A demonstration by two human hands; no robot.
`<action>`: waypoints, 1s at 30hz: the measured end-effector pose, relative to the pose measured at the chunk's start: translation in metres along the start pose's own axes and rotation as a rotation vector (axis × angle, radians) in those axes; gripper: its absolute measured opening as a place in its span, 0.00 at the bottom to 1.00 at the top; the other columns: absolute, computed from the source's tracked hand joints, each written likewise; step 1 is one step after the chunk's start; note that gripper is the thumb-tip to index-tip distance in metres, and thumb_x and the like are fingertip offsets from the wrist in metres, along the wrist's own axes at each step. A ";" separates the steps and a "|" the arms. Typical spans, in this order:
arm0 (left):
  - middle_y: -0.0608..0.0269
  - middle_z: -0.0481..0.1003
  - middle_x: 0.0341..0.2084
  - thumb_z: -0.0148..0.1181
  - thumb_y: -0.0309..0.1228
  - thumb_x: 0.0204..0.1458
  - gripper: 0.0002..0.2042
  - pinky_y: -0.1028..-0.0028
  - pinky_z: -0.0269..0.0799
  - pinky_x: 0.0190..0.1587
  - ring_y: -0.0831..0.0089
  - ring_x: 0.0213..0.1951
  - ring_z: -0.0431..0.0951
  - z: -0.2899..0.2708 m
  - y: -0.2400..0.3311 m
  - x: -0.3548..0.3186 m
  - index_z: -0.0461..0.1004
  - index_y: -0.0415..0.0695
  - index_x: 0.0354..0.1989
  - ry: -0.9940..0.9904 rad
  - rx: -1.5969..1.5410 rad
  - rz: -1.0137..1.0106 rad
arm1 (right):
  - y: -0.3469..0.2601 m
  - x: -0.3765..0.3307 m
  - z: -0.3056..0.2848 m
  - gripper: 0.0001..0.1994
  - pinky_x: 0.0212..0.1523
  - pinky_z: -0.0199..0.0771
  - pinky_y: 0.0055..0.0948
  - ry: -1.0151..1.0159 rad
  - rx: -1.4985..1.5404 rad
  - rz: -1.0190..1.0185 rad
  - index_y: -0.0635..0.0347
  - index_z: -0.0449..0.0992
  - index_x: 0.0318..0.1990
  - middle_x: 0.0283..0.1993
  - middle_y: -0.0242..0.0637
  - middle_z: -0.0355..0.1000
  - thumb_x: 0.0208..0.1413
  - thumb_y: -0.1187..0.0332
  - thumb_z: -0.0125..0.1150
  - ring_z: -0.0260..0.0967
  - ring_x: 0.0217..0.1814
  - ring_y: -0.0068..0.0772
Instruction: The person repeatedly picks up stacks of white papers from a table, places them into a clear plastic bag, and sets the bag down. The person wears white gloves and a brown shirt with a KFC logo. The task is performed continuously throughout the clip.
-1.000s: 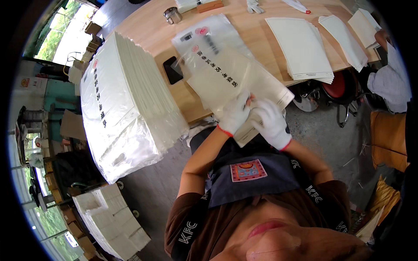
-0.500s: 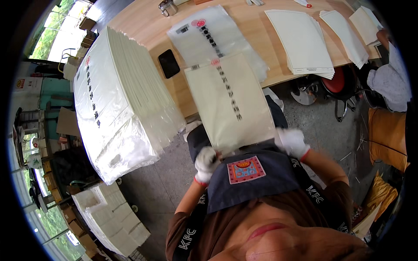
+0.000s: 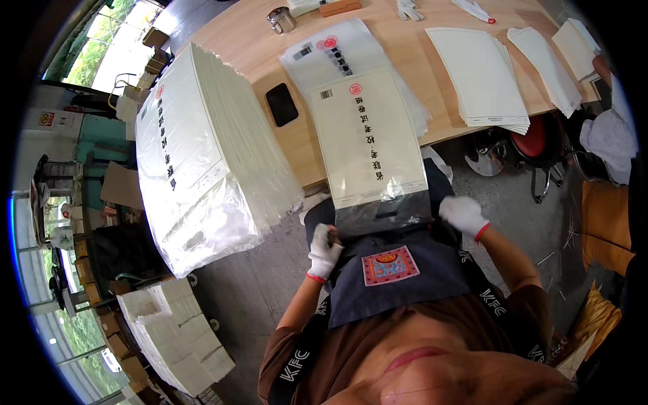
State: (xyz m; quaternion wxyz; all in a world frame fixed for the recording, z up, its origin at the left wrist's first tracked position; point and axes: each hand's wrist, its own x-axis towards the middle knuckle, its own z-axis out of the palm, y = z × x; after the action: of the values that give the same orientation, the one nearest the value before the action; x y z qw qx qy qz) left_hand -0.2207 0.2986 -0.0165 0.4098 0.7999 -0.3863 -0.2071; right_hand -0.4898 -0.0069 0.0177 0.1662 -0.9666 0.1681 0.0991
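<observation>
A clear plastic bag [image 3: 388, 214] with a cream printed envelope or sheet [image 3: 344, 148] inside extends from the table's near edge over my lap. Its lower end is see-through and wrinkled. My left hand [image 3: 325, 253], in a white glove with a red cuff, is at the bag's lower left corner. Its fingers are curled together, and what they pinch is hidden. Just beyond the bag's right edge is my right hand [image 3: 464, 214], gloved the same way, fingers curled in with nothing visible in them. Under the bag's far end lie more clear printed bags [image 3: 364, 44].
A tall pile of filled plastic bags [image 3: 182, 162] stands left, beside a black phone [image 3: 281, 104]. Cream sheets [image 3: 479, 77] fan out at the table's right, with further sheets [image 3: 543, 67] near another person's arm. A metal cup [image 3: 281, 20] and gloves [image 3: 408, 9] are at the back.
The cream sheet now sits farther from me, with clear bag showing below it. My right hand has come off the packet's right corner. The whole view has shifted slightly.
</observation>
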 end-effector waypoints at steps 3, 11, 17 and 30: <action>0.63 0.72 0.32 0.56 0.33 0.52 0.13 0.77 0.69 0.38 0.77 0.30 0.72 0.024 0.004 0.030 0.70 0.39 0.42 0.485 -0.743 -0.249 | 0.026 0.036 0.019 0.18 0.32 0.71 0.37 0.318 0.965 0.488 0.59 0.76 0.36 0.30 0.42 0.74 0.58 0.54 0.46 0.73 0.30 0.40; 0.60 0.72 0.22 0.59 0.35 0.50 0.08 0.68 0.66 0.28 0.64 0.25 0.73 -0.050 0.126 0.088 0.72 0.43 0.30 -0.128 0.016 0.020 | -0.015 0.088 0.054 0.15 0.28 0.67 0.20 0.187 1.563 0.249 0.60 0.71 0.47 0.35 0.32 0.72 0.60 0.60 0.52 0.68 0.32 0.21; 0.62 0.69 0.18 0.64 0.31 0.40 0.08 0.70 0.67 0.22 0.64 0.20 0.71 -0.150 0.229 0.044 0.70 0.46 0.21 0.249 0.459 0.628 | -0.121 0.135 -0.064 0.17 0.43 0.66 0.22 0.047 1.975 -0.016 0.64 0.68 0.52 0.48 0.33 0.69 0.61 0.62 0.49 0.66 0.45 0.22; 0.56 0.72 0.40 0.46 0.30 0.60 0.14 0.76 0.68 0.43 0.72 0.39 0.71 -0.302 0.014 0.026 0.67 0.34 0.49 1.223 0.023 -0.089 | -0.252 0.244 -0.224 0.30 0.24 0.69 0.24 -0.030 0.936 -0.279 0.58 0.73 0.26 0.18 0.33 0.70 0.52 0.36 0.49 0.69 0.18 0.22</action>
State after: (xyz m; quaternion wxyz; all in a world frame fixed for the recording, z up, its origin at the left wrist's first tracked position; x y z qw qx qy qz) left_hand -0.0152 0.4232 0.1692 0.5396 0.7937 -0.0495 0.2765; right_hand -0.1442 0.0663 0.2368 0.5972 -0.7998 0.0609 0.0035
